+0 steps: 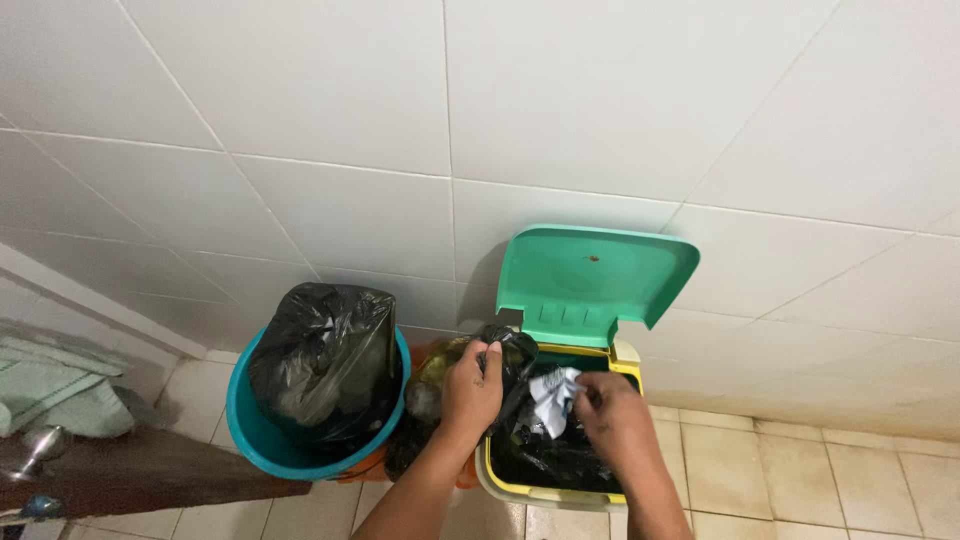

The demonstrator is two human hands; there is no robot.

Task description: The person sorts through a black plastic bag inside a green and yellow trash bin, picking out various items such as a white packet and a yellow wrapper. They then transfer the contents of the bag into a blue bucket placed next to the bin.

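Observation:
A small yellow bin (pixel 545 492) with its green lid (pixel 590 280) flipped up against the tiled wall stands on the floor. A black liner bag (pixel 545 455) fills it, with white crumpled paper (pixel 553 398) on top. My left hand (pixel 470 388) is closed on the bag's black edge at the bin's left rim. My right hand (pixel 612 418) pinches the bag next to the paper, over the bin's middle.
A teal bucket (pixel 262 452) holding a stuffed black rubbish bag (pixel 322 358) stands to the left of the bin. Between them sits an orange and dark object (pixel 425 400). A dark wooden door edge with a metal handle (pixel 45 445) is at the lower left.

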